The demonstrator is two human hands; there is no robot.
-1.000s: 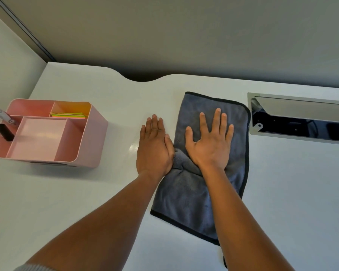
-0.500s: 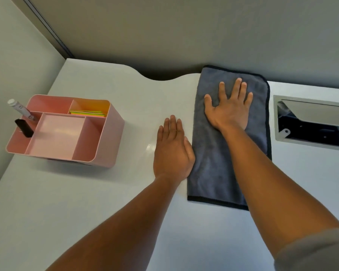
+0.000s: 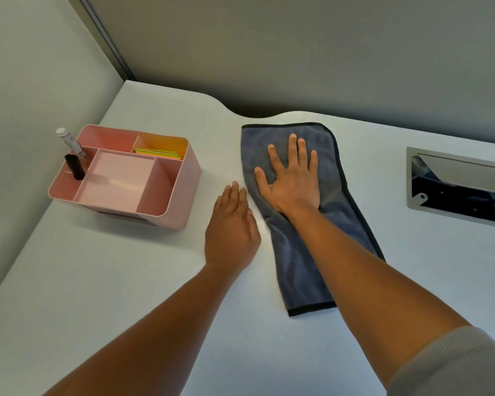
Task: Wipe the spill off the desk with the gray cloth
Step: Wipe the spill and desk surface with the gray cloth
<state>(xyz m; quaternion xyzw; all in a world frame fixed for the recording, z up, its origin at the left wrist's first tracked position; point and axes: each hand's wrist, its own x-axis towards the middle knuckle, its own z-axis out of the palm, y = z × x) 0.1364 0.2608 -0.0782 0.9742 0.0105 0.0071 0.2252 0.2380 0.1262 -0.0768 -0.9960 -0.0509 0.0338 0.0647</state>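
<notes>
Since half a second ago: right hand is pulling back from the far edge, dragging the gray cloth with it; the far hem, which was overhanging the back edge, is now lying just inside it; left hand is keeping its place
Right hand: lying flat, fingers straight and spread, palm pressing the far half of the cloth; gripping nothing
Left hand: resting flat on the bare desk, fingers straight and together; sitting just left of the cloth's edge, apart from it or barely brushing it, hard to say
Cloth axis: running from beyond the right fingertips back under the wrist and forearm, near end trailing toward the body and slightly right
Spill: no wet patch is showing; probably under the cloth or already taken up
Nearer hand: the right, already on top; the next stroke is likely going along that long axis
Beyond the left hand: pink organizer, well apart from the cloth
</notes>
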